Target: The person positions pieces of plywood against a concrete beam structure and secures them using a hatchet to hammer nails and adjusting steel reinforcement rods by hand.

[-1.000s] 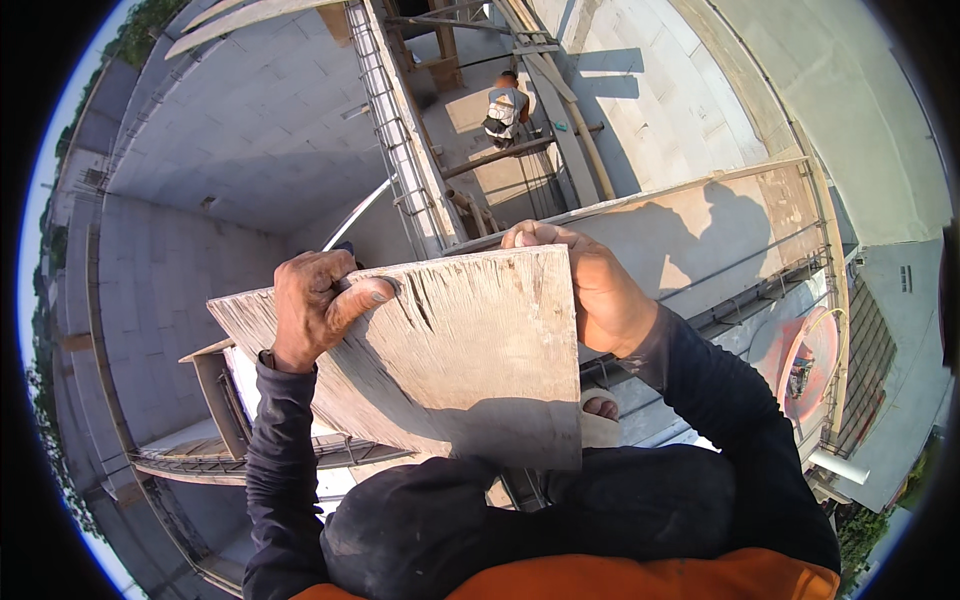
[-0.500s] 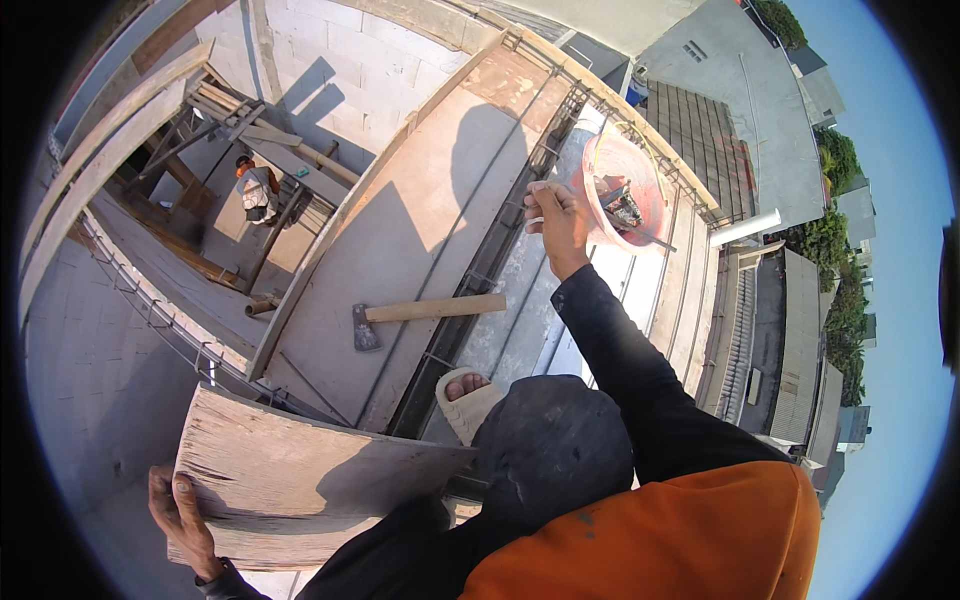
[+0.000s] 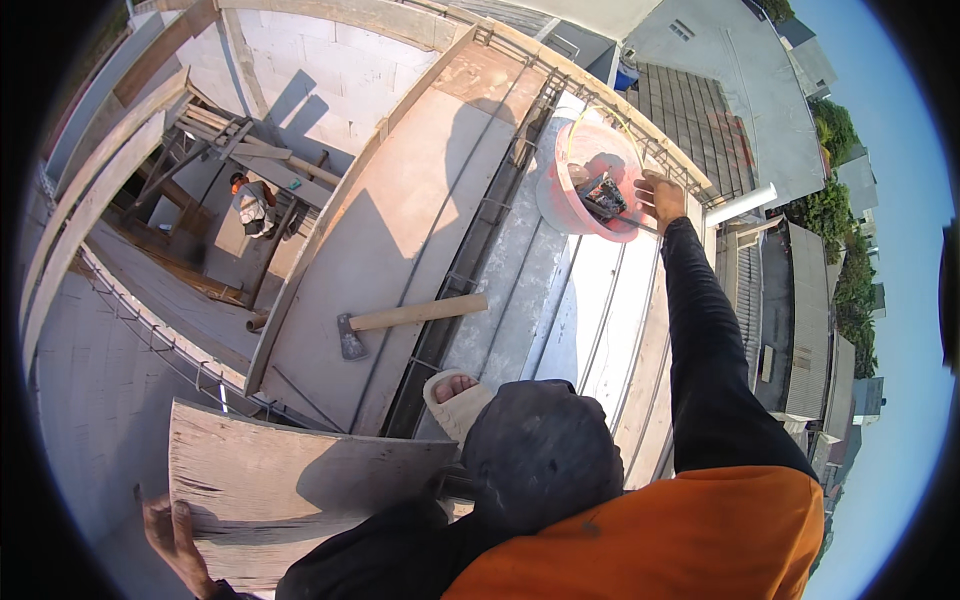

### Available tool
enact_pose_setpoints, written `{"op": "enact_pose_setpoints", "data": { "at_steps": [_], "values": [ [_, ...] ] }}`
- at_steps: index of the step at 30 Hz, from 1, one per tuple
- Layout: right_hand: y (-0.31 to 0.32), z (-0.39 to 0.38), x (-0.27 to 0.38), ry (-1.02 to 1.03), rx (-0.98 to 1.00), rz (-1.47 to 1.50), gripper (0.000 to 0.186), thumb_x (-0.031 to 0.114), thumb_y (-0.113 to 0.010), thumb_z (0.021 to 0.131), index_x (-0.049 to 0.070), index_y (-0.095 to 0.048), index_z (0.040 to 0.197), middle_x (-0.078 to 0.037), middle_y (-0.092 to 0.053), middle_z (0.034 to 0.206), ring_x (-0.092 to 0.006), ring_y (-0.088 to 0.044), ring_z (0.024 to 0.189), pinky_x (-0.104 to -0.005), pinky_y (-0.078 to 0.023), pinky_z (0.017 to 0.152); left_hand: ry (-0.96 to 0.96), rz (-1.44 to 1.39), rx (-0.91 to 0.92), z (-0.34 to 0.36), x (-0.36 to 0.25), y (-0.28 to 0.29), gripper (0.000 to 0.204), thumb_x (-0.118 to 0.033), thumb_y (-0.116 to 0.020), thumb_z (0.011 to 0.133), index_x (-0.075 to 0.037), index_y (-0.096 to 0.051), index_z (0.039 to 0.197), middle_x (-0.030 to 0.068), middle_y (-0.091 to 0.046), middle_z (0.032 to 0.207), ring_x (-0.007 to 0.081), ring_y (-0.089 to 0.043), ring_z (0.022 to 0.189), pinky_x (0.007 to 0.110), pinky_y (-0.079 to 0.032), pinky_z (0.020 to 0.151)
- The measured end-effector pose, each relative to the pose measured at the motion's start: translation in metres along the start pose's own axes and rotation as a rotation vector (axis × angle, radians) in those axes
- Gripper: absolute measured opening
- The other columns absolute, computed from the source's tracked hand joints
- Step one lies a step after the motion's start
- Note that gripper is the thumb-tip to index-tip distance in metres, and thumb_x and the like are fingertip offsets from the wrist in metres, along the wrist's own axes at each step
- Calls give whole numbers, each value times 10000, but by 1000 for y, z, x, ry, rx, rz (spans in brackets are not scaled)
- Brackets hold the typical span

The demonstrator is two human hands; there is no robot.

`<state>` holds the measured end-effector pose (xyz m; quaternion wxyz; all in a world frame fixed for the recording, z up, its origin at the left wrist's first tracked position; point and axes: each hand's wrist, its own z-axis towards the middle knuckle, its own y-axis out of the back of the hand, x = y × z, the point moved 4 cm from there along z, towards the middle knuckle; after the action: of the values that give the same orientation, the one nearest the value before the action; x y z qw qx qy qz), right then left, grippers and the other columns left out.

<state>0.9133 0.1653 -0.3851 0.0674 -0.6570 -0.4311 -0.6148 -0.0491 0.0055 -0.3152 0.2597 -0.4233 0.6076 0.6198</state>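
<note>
At the lower left, my left hand [image 3: 180,545] is closed on the edge of a worn plywood sheet [image 3: 240,470], its thumb on the upper face. My right arm is stretched out, with my right hand [image 3: 662,197] at the right rim of a pinkish plastic bucket [image 3: 560,195]. Its fingers are apart and bent toward the bucket; no held object shows. Inside the bucket lie a dark, paint-spattered container [image 3: 604,196] and other items hard to make out. A hatchet [image 3: 410,315] with a wooden handle lies on the boards left of the bucket.
My foot in a cream sandal [image 3: 455,403] stands beside a dark slot with steel bars [image 3: 440,335]. Left of the board edge is a drop, where another person [image 3: 253,205] works below. A white pipe [image 3: 740,204] juts out at the right edge, above neighbouring roofs.
My right hand has moved right, from left of the bucket to its right rim, and its fingers have spread. My left hand stays on the plywood; the view has shifted slightly.
</note>
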Motion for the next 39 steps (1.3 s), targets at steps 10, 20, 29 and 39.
{"op": "enact_pose_setpoints", "data": {
  "at_steps": [10,20,29,39],
  "values": [
    [-302,-335,101,407,1389,-271,836,671,-585,979,64,-482,1545,-168,-615,1410,-257,-603,1252,-379,-525,984,-166,238,197,91,-70,-79,321,-338,-820,903,-36,-778,1002,110,-747,830,218,-703,715,368,-575,703],
    [-382,-428,38,300,1594,60,562,379,-687,1037,-26,-576,1410,-113,-673,1307,-150,-622,1178,-307,-507,989,150,-157,331,132,20,-59,707,-619,-696,907,-29,-711,1296,216,-734,1181,340,-689,1150,417,-507,1065],
    [-398,-420,30,223,1561,22,497,340,-672,1047,-11,-597,1392,-67,-692,1274,-134,-615,1170,-306,-472,1026,221,319,423,132,98,-53,866,-751,-747,778,20,-772,1171,258,-744,1112,414,-693,1097,513,-520,981],
    [-393,-292,-96,825,1048,-1084,853,676,-736,833,49,-578,1390,-182,-624,1279,-370,-597,1220,-480,-510,1003,61,229,155,79,26,-4,694,-717,-807,782,-24,-781,806,66,-646,612,187,-649,545,346,-495,532]
  ]
}}
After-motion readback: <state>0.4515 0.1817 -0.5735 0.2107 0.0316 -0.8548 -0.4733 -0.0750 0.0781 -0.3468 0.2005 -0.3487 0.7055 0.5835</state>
